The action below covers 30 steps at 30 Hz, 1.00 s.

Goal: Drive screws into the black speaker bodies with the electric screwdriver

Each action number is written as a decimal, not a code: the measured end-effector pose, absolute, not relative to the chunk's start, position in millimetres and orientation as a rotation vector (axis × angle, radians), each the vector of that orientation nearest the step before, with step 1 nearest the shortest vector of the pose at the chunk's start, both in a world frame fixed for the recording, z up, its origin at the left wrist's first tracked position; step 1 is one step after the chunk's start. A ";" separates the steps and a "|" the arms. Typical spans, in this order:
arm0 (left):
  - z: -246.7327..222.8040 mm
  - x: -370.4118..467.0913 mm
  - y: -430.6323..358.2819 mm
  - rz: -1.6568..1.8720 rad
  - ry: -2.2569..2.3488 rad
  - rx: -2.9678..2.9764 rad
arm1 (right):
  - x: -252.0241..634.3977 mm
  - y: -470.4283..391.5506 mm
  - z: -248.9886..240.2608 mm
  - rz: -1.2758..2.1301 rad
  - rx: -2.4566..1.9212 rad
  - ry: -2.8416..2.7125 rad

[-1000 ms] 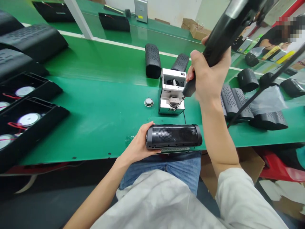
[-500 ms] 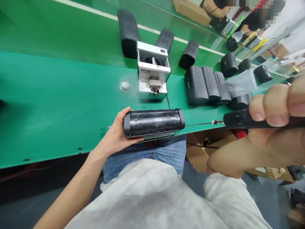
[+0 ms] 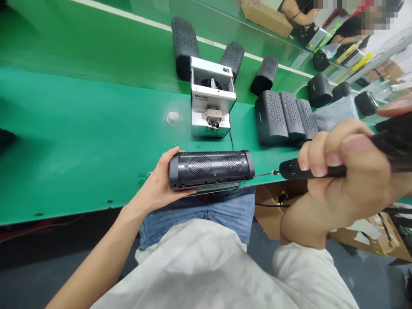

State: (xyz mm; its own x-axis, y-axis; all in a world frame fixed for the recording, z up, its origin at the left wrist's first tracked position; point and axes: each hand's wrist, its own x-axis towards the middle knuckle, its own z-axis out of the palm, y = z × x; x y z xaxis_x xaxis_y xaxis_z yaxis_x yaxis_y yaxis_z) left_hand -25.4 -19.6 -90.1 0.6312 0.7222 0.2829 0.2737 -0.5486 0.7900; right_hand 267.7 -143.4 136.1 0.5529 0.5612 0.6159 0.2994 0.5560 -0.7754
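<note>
A black speaker (image 3: 212, 169) with two perforated round patches lies lengthwise at the front edge of the green bench. Wrapped around its left end is my left hand (image 3: 162, 178), thumb on the far side and fingers along the near side. My right hand (image 3: 347, 159) is closed around a black electric screwdriver (image 3: 296, 169), held level at the right. The thin bit (image 3: 265, 174) points left, and its tip is at the lower right end of the speaker; whether it sits in a screw I cannot tell.
Behind the speaker stands a silver screw feeder (image 3: 212, 98). Several dark patterned speaker housings (image 3: 272, 118) are grouped at the right and along the back. A small white round object (image 3: 174, 116) lies on the green bench (image 3: 80, 141). Below the edge is a cardboard box (image 3: 267, 219); people sit beyond.
My right hand and the screwdriver have come left, bringing the bit's tip closer to the speaker's right end. My left hand keeps its hold. The view has shifted slightly.
</note>
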 end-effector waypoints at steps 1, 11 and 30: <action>-90.3 -26.6 -19.9 0.778 0.775 2.125 | 267.3 -142.0 128.3 0.216 -0.998 -1.058; -86.2 -35.6 -21.7 0.705 0.826 2.143 | 272.9 -156.4 88.4 0.401 -0.940 -0.986; -58.8 -33.1 -13.1 0.662 0.805 2.149 | 305.4 -137.2 130.7 0.694 -0.645 -1.320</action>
State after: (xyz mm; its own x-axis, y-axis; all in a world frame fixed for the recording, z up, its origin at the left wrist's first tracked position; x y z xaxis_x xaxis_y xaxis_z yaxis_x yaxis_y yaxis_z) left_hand -33.1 -13.1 -58.8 0.6706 0.7142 0.2003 0.3352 -0.5327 0.7771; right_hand 305.4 -137.2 130.7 0.1123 0.7663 0.6326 -0.0867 0.6417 -0.7620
